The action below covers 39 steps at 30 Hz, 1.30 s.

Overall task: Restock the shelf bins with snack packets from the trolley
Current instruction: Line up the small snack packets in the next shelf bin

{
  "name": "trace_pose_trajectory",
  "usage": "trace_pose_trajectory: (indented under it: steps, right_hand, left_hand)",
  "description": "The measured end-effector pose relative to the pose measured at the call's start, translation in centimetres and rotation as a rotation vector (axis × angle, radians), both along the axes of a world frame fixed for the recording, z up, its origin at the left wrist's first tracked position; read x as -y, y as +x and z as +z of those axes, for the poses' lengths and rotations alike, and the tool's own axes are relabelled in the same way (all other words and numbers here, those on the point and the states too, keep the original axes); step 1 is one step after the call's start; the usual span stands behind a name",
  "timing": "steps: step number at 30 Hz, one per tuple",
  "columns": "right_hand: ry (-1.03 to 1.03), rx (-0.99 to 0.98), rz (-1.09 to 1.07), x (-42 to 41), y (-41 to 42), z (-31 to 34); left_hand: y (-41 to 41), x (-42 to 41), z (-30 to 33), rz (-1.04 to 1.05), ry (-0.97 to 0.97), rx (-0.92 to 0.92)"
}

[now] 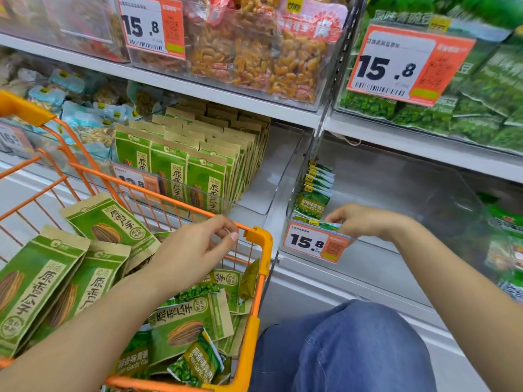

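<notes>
The right hand (pixel 365 222) reaches into the clear shelf bin (pixel 396 193) on the lower shelf, its grip pinching a green garlic-pea packet (pixel 331 225) at the bin's front edge, just behind the 15.8 price tag (pixel 314 242). A short row of the same pea packets (pixel 315 190) already stands at the bin's left side; the rest of that bin looks bare, so the restocking seems at an early stage. The left hand (pixel 195 247) hangs over the orange trolley (pixel 259 236) near its front rim, fingers loosely curled, grip holding nothing. Inside the trolley lie many sunflower-seed packets (pixel 42 281) and a few more pea packets (pixel 195 360) still to shelve. The neighbouring seed bin (pixel 203 171) is largely filled, with space at its right.
</notes>
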State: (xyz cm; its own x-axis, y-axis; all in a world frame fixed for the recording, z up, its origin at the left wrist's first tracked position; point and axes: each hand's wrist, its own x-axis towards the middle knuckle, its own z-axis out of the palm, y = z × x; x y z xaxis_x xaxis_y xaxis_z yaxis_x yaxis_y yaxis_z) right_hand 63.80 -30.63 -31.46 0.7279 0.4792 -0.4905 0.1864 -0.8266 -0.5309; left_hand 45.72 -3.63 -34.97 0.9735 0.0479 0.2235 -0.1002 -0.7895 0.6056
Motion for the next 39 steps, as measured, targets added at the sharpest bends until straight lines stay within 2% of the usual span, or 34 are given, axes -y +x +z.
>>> trace_pose_trajectory:
  steps: [4,7,21,23,26,30,35,39]
  right_hand:
    - [-0.043,-0.256,0.086,-0.1,0.6,-0.3]
    - [-0.012,-0.351,0.110,-0.1,1.0,-0.8]
    - [0.069,-0.435,0.132,0.3,1.9,-2.1]
    - [0.068,-0.348,0.109,0.2,2.0,-2.2]
    - [0.066,-0.048,0.067,-0.4,2.0,-1.9]
    - [0.139,0.307,-0.136,-0.9,2.6,-1.9]
    - [0.079,0.431,-0.190,-1.7,3.2,-2.2]
    - [-0.144,0.582,-0.060,-2.4,3.2,-2.9]
  left_hand:
    - [0.2,-0.1,-0.3,-0.007,0.042,-0.020]
    - [0.3,-0.1,-0.3,-0.003,0.043,-0.025]
    - [0.8,-0.1,-0.2,0.001,0.098,-0.068]
    - [0.8,-0.2,-0.2,-0.001,0.087,-0.068]
    - [0.8,-0.2,-0.2,-0.001,0.083,-0.078]
    - [0.9,-0.1,-0.3,-0.005,0.103,-0.084]
    - [0.9,-0.3,-0.3,0.007,-0.003,-0.054]
    - [0.9,-0.3,-0.4,-0.010,0.055,-0.063]
